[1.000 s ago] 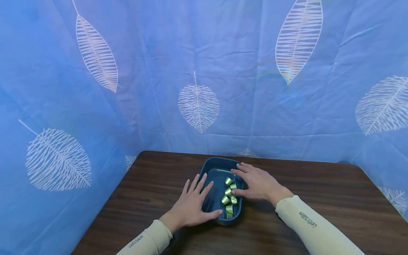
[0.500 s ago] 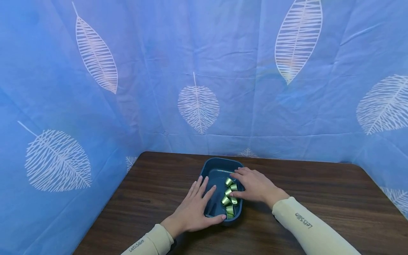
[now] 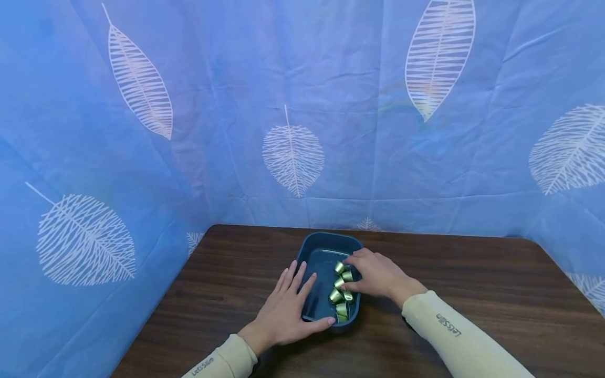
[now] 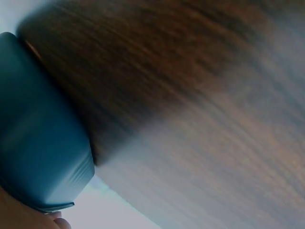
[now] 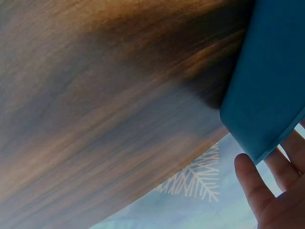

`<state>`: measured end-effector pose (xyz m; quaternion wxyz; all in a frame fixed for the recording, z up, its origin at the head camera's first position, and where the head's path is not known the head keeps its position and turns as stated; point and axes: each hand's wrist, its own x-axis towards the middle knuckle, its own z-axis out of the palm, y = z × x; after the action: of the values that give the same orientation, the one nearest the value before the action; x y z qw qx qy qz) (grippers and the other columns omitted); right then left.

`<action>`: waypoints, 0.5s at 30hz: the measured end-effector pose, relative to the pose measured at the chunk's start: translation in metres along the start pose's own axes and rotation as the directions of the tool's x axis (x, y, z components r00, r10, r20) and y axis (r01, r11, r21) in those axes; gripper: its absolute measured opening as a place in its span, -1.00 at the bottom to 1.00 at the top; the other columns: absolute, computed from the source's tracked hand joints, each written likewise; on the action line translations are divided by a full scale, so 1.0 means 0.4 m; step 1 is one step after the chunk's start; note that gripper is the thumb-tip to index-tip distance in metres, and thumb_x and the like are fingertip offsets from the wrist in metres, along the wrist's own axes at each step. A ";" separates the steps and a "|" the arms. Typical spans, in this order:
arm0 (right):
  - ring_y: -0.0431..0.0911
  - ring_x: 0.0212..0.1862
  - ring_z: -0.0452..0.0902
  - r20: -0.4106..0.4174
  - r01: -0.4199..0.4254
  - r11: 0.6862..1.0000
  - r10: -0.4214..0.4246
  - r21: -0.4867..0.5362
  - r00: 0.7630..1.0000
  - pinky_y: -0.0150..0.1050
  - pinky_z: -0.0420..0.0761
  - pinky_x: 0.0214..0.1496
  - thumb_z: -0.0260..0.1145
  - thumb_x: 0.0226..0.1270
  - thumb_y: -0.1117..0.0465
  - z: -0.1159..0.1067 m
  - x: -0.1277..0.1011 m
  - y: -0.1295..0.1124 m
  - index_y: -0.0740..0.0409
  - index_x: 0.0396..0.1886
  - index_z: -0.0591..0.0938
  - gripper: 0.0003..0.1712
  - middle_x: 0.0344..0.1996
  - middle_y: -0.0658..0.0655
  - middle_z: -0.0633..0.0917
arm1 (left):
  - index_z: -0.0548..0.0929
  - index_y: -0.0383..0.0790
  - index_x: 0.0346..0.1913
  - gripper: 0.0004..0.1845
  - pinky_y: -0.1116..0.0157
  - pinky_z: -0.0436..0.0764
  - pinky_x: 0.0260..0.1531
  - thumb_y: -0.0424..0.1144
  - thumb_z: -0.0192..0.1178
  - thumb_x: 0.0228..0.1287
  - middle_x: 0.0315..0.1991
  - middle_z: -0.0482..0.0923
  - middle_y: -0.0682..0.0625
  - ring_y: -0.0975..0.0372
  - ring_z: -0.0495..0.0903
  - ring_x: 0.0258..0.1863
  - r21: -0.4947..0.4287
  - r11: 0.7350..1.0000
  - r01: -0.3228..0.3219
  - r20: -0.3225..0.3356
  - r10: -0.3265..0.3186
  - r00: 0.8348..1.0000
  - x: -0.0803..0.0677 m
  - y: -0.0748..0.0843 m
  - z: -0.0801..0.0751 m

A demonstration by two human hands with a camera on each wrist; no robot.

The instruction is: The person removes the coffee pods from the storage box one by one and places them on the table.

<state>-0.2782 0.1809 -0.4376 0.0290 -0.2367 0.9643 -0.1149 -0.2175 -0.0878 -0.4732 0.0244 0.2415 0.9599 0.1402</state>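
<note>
1. The dark blue rounded plastic tray (image 3: 326, 242) sits on the dark wood-grain table (image 3: 472, 283), near the back edge and about midway along it. A cluster of small green metallic capsules (image 3: 341, 291) lies along the tray's right wall.
2. My left hand (image 3: 285, 311) lies flat, fingers straight and spread, over the tray's left rim, with the thumb against its near edge. It holds nothing; it only steadies.
3. My right hand (image 3: 375, 274) rests over the right rim, fingers curled in toward the capsules. The thumb and a fingertip seem to close on one, but I cannot tell whether it is truly pinched.
4. To do this well, I judge the left palm should press down evenly so the light tray does not slide on the smooth table.
5. The capsules touch one another, so I should take one by its sides, lifting straight up without knocking its neighbours.
</note>
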 end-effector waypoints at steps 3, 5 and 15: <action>0.19 0.40 0.59 -0.003 -0.003 1.000 0.003 0.005 1.000 0.25 0.59 0.43 0.57 0.29 -0.27 0.001 0.002 0.000 0.08 0.29 0.74 -0.27 0.29 0.22 0.72 | 0.21 0.05 0.73 0.15 -0.16 -0.03 0.74 0.74 -0.12 0.29 0.81 -0.11 -0.08 -0.02 -0.28 0.81 0.006 1.000 -0.011 -0.007 0.011 1.000 0.000 0.000 -0.001; 0.19 0.39 0.60 -0.004 0.000 1.000 0.000 0.007 1.000 0.24 0.60 0.42 0.58 0.29 -0.25 0.001 0.001 -0.001 0.09 0.28 0.75 -0.29 0.28 0.23 0.73 | 0.22 0.05 0.73 0.14 -0.17 -0.02 0.74 0.73 -0.12 0.30 0.81 -0.11 -0.09 -0.04 -0.27 0.81 0.000 1.000 -0.017 -0.005 0.017 1.000 -0.003 -0.001 -0.002; 0.18 0.30 0.65 0.004 -0.008 1.000 0.008 0.026 1.000 0.23 0.63 0.37 0.59 0.31 -0.15 0.003 0.000 -0.016 0.09 0.18 0.80 -0.42 0.22 0.22 0.76 | 0.23 0.07 0.72 0.10 -0.24 -0.02 0.71 0.69 -0.05 0.32 0.82 -0.16 -0.09 -0.08 -0.32 0.81 -0.057 0.997 -0.048 0.005 0.048 0.999 -0.011 -0.007 -0.010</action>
<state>-0.2751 0.1752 -0.4371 0.0344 -0.2326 0.9636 -0.1269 -0.2155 -0.0933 -0.4704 0.0308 0.2642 0.9493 0.1673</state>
